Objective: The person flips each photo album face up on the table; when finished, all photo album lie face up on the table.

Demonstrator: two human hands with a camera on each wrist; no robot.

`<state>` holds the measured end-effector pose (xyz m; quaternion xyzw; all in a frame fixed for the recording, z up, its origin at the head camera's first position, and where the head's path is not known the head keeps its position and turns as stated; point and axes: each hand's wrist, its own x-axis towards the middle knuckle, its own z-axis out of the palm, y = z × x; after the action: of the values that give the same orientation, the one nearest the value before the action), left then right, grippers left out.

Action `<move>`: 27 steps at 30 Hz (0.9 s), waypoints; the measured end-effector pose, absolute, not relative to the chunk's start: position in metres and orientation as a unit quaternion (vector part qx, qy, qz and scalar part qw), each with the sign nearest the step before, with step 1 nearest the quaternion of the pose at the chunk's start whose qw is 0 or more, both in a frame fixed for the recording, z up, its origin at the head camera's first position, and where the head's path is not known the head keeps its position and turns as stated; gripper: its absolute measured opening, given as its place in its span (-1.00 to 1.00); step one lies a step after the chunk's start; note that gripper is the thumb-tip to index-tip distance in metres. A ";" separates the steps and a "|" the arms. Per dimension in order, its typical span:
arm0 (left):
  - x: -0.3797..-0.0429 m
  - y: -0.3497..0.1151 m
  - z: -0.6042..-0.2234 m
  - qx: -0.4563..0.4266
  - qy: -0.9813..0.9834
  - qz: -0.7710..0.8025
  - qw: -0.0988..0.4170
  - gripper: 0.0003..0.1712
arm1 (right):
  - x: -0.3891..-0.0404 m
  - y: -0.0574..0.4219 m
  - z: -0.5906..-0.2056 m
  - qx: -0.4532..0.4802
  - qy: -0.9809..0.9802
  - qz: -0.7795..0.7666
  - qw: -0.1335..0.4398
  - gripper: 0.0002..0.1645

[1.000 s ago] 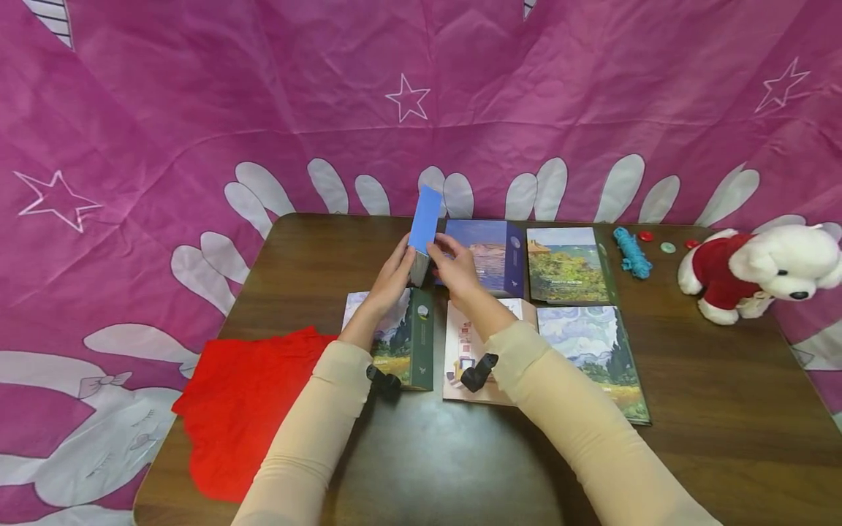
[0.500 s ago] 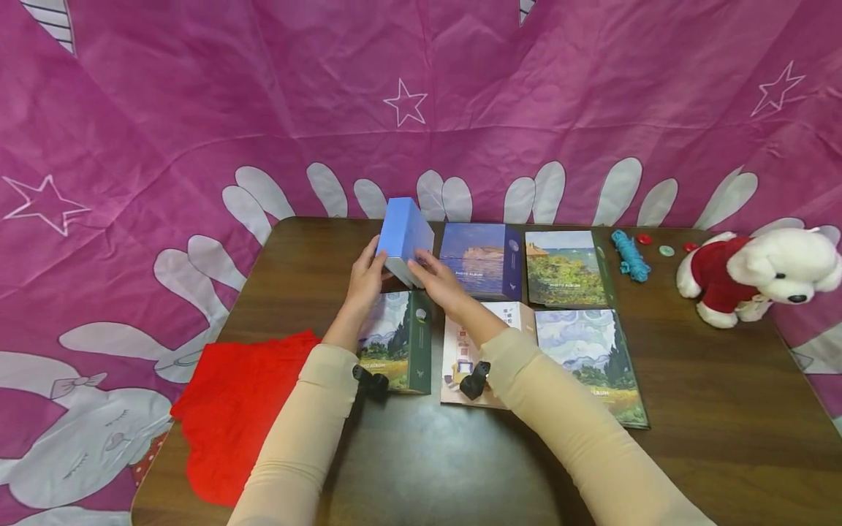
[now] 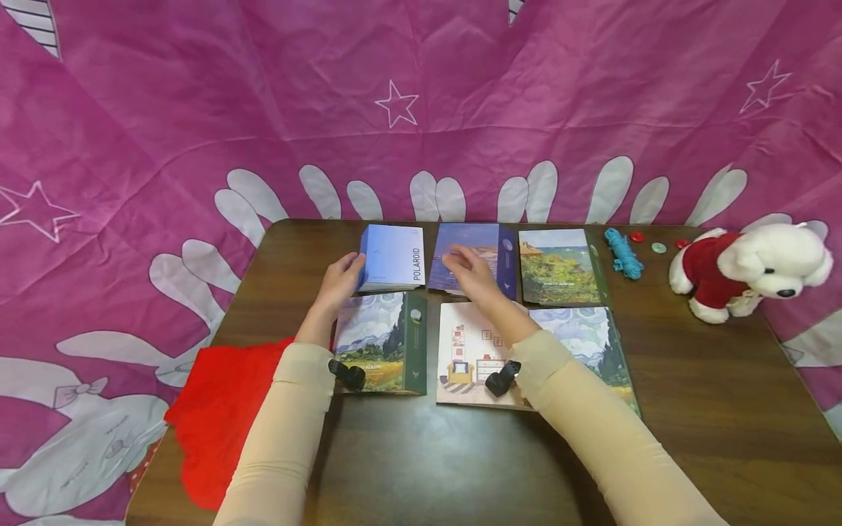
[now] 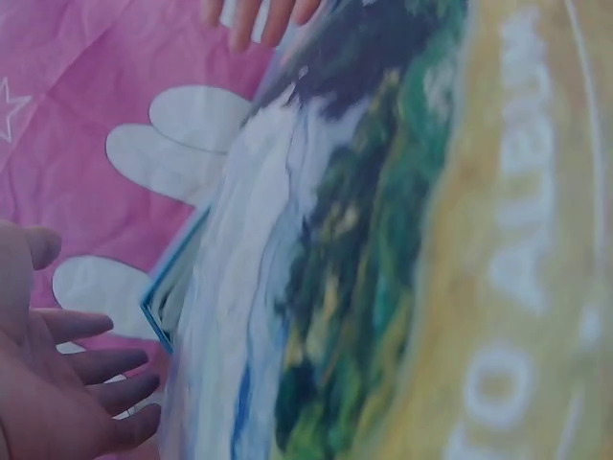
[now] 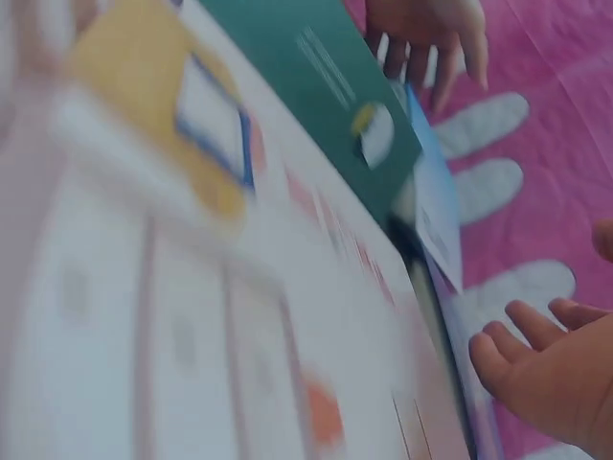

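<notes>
A blue album lettered POLAROID (image 3: 393, 259) lies flat at the back left of the group, its cover facing up. Beside its left edge is my left hand (image 3: 342, 279), fingers extended; in the left wrist view this hand (image 4: 72, 383) appears relaxed and holds nothing. My right hand (image 3: 475, 276) hovers over the dark blue album with a sea painting (image 3: 454, 239), partly covering it. In the right wrist view the right hand (image 5: 551, 374) has loosely bent fingers and grips nothing. In front lie a green-spined landscape album (image 3: 371, 336) and a pale pink album (image 3: 467, 329).
To the right are a garden-painting album (image 3: 559, 274) and another landscape album (image 3: 572, 332). Blue yarn (image 3: 623, 254), red and green buttons (image 3: 658, 248) and a white plush dog (image 3: 756, 267) stand farther right. Red cloth (image 3: 224, 416) drapes the left side of the wooden table (image 3: 408, 467).
Both hands held the blue POLAROID album upright and turned it leftward. Now it lies flat and both hands have let go, the left moving left, the right moving right.
</notes>
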<state>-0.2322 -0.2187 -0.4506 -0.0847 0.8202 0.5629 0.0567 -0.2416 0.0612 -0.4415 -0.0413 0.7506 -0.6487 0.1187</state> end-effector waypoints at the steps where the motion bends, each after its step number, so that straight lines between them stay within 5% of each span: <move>1: -0.232 -0.217 -0.449 -0.078 0.825 0.557 0.049 -0.19 | -0.242 0.068 -0.440 -0.038 0.752 -0.648 0.114 -0.32; 15: -0.232 -0.157 -0.436 0.008 0.882 0.470 -0.014 -0.28 | -0.247 0.142 -0.438 0.028 0.737 -0.670 0.080 -0.26; 27: -0.230 -0.092 -0.448 0.057 0.874 0.475 0.083 -0.30 | -0.245 0.158 -0.447 0.016 0.737 -0.645 0.200 -0.13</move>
<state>-0.2303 -0.0919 -0.4483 0.0567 0.8745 0.4746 0.0826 -0.2445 0.1584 -0.4468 0.0160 0.7374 -0.6450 0.1996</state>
